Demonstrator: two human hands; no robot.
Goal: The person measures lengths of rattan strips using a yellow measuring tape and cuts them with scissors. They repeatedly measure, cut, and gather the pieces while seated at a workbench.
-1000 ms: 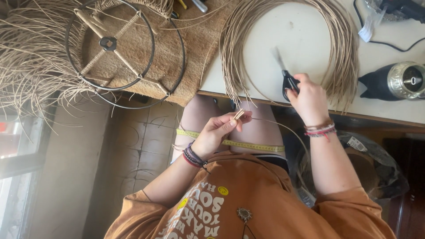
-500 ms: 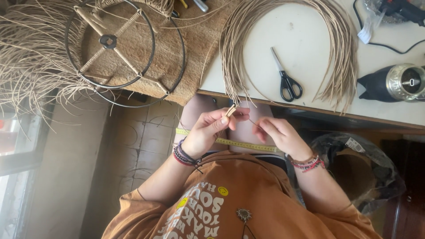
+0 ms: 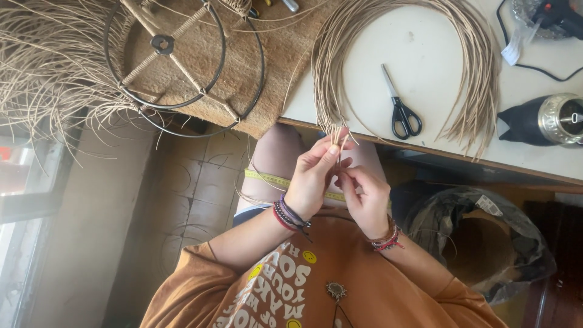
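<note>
A round dark wire frame (image 3: 182, 61) lies on a brown woven mat (image 3: 285, 54) at the tabletop's left edge. Just below the white tabletop's (image 3: 425, 42) front edge, the left hand (image 3: 313, 179) pinches the thin tan reed strands (image 3: 335, 136), fingers raised. The right hand (image 3: 366, 197) touches it, fingertips closed on the same strands. Black-handled scissors (image 3: 399, 104) lie inside the reed loop, with bare tabletop around them.

We see pale tan cords (image 3: 335, 136) pinched at our fingertips, a yellow tape measure (image 3: 267, 178) just under our fingers, black-handled scissors (image 3: 401, 109) beyond them on the white table (image 3: 425, 54), and our orange shirt (image 3: 340, 285).
</note>
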